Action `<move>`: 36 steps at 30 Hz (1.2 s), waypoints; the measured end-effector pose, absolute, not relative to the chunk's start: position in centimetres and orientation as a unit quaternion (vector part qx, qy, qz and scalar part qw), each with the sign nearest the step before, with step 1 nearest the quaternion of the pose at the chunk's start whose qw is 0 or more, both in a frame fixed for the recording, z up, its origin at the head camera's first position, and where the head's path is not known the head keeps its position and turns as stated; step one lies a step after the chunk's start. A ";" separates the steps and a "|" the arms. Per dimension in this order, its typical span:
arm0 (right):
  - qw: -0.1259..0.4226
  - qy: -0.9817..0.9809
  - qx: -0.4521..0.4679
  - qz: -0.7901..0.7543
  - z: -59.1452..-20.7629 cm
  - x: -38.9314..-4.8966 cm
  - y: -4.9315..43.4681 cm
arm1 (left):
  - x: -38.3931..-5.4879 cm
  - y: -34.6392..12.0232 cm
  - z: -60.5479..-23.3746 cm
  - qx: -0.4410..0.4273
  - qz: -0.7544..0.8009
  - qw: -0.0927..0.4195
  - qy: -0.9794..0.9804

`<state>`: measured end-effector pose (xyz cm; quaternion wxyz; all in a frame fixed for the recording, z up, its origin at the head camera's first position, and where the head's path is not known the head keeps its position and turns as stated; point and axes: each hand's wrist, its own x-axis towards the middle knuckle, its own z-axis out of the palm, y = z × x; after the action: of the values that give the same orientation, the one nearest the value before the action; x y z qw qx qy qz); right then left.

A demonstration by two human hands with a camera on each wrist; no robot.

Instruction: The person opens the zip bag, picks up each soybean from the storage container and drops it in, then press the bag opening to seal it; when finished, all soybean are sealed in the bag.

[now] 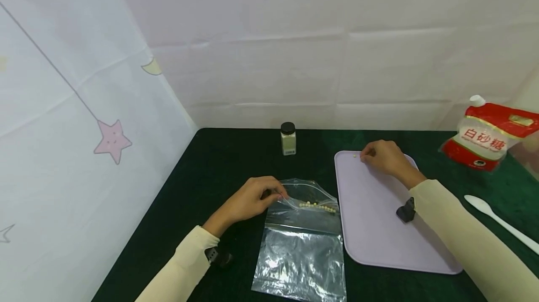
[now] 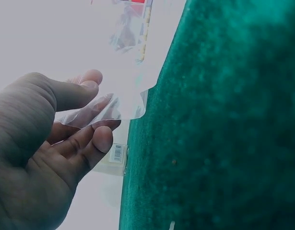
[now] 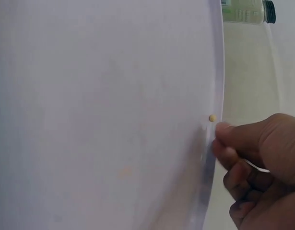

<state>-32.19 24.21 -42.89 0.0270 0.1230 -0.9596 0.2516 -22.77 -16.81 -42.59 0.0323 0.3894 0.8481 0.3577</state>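
A clear zip bag (image 1: 301, 255) lies on the dark green table with several pale yellow soybeans (image 1: 317, 206) near its mouth. My left hand (image 1: 254, 199) pinches the mouth's left side; in the left wrist view the thumb and a finger grip the thin plastic film (image 2: 121, 105). My right hand (image 1: 385, 157) is over the far edge of the lilac tray (image 1: 375, 227). A single soybean (image 3: 212, 118) sits by the tray's rim, just beyond the right thumb tip. The right fingers are loosely bent, with nothing visible between them.
A small black-capped jar (image 1: 288, 140) stands behind the bag. Right of the tray are a white spoon (image 1: 497, 218) and, farther back, a red and white sugar pouch (image 1: 484, 138). Pale cloth (image 1: 269, 45) hangs behind the table and on its left.
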 end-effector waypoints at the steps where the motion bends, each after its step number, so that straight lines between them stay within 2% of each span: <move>1: 0.027 -0.957 0.124 0.261 -42.9 -32.1 24.2 | -22.8 -16.8 -42.6 0.390 0.357 0.032 0.848; 8: 0.033 -0.913 0.165 0.373 -41.7 -30.4 21.9 | -22.9 -16.8 -42.7 0.394 0.361 0.028 0.845; 13: 0.002 -0.874 0.222 0.431 -40.2 -28.4 18.7 | -22.9 -16.8 -42.7 0.394 0.362 0.029 0.844; 20: -0.041 -0.839 0.323 0.435 -39.2 -25.7 14.8 | -22.9 -16.8 -42.7 0.393 0.363 0.028 0.844; 26: -0.063 -0.833 0.342 0.431 -39.2 -25.0 13.7 | -23.1 -16.8 -42.9 0.398 0.364 0.026 0.842; 30: -0.056 -0.836 0.338 0.429 -39.2 -25.2 13.9 | -23.2 -16.8 -42.9 0.404 0.364 0.022 0.839; 36: 0.004 -0.871 0.293 0.394 -39.1 -26.8 15.7 | -23.1 -16.8 -42.9 0.403 0.359 0.021 0.842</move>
<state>-26.78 15.72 -39.13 0.0042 0.2929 -0.8713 0.3936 -23.13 -16.82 -42.89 0.0208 0.4027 0.8417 0.3590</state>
